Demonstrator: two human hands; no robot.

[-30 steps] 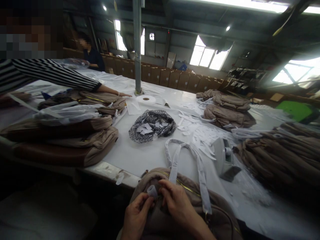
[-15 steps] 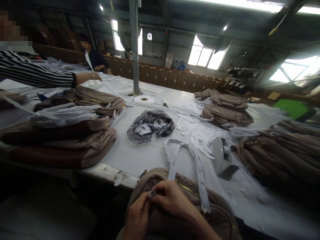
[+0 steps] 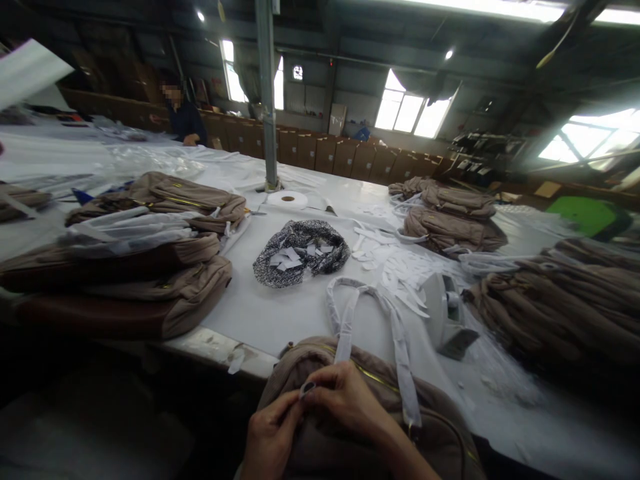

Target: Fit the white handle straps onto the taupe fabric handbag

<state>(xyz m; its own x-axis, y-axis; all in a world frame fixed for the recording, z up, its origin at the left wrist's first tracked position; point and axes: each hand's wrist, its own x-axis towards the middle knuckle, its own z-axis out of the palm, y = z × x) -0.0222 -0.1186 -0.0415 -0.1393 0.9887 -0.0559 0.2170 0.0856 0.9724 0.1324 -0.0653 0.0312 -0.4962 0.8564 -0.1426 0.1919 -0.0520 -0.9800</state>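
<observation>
Head view: tan bag (image 3: 440,433) lies crosswise, wrapped handles (image 3: 400,347) pointing away.

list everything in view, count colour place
bag: one, tan, near table edge under both hands
straps: two, white-wrapped, lying on the table from that bag
bag stacks: several, tan, left and right of table
cloth: one, black-and-white, mid table, paper scraps in it
tape roll: one, white, by the pole
table: one, white
person: one, dark top, far left
left hand: on bag
right hand: pinching small piece
</observation>
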